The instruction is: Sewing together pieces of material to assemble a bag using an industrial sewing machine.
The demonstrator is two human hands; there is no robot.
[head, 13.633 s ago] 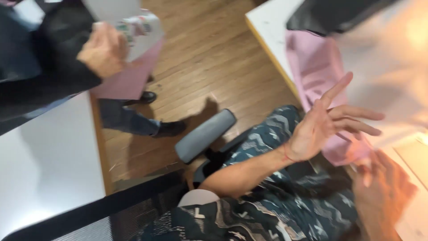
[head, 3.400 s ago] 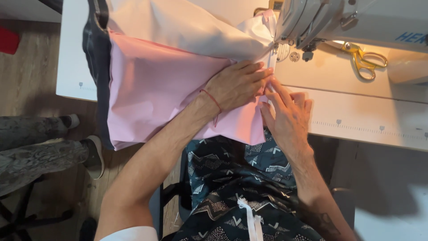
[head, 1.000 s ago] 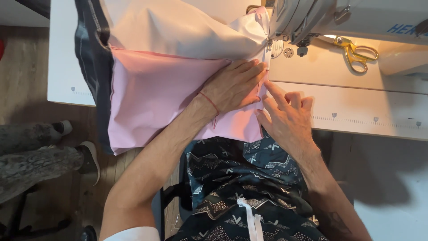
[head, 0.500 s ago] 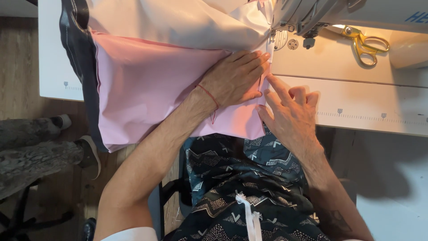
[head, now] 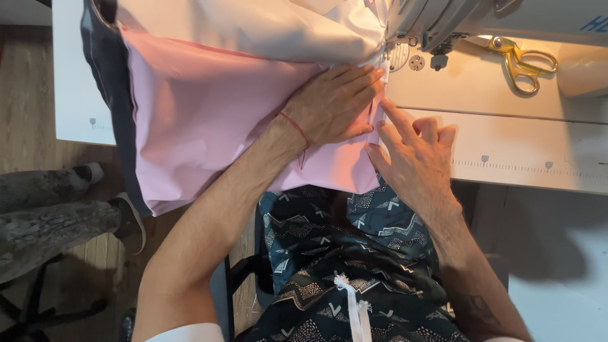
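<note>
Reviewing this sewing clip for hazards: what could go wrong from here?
1. The left hand lies flat on the pink fabric, with its fingertips right by the sewing machine needle area; a slip could likely put a finger under it.
2. The right hand pinches the fabric edge close behind, so uneven feed may pucker the seam.
3. Fabric hangs off the table and could drag.

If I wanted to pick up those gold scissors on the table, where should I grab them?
Take the gold scissors by the two looped handles, which point toward the right and front of the white table. Come from the right side, because the blade end points left and sits close under the sewing machine. They lie flat, so a pinch through the loops from above seems best.
</note>
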